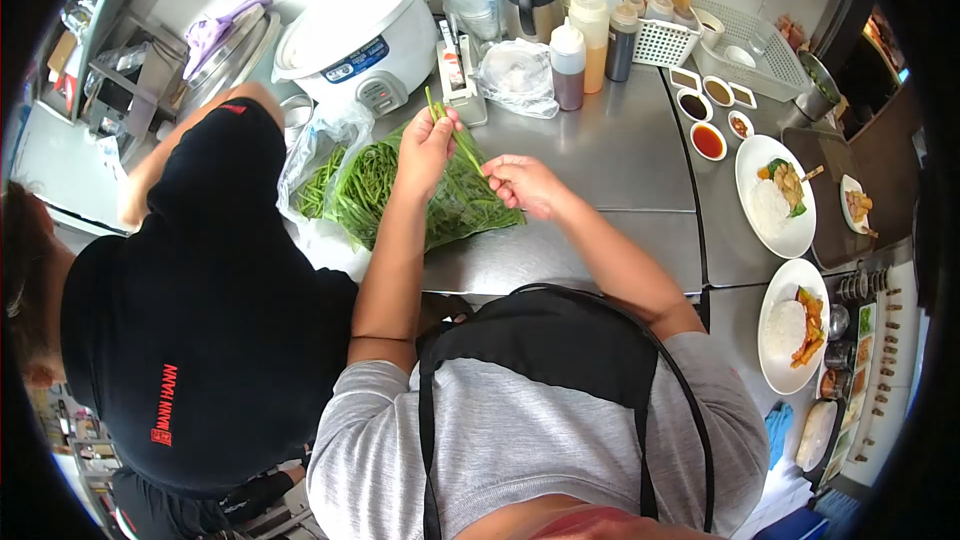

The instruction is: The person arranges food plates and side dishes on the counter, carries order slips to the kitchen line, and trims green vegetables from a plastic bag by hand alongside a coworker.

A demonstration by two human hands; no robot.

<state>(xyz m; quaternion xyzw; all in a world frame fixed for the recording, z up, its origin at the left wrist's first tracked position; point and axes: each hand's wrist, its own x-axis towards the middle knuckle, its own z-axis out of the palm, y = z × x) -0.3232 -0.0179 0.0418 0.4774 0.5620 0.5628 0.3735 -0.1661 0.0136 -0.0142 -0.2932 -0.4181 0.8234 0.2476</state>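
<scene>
My left hand [428, 152] grasps green stems [467, 145] and my right hand [527, 185] pinches their lower end, above a bag [478, 212] of greens [372, 190] on the table [630, 165].

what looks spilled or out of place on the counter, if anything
Nothing stands out: the greens sit in clear plastic, the front squeeze bottles stand upright, and no spill shows around the sauce dishes.

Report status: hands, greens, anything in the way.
Left hand and right hand pinching green stems. More greens bagged below. Possible obstruction: co-worker in black, close on left.
</scene>
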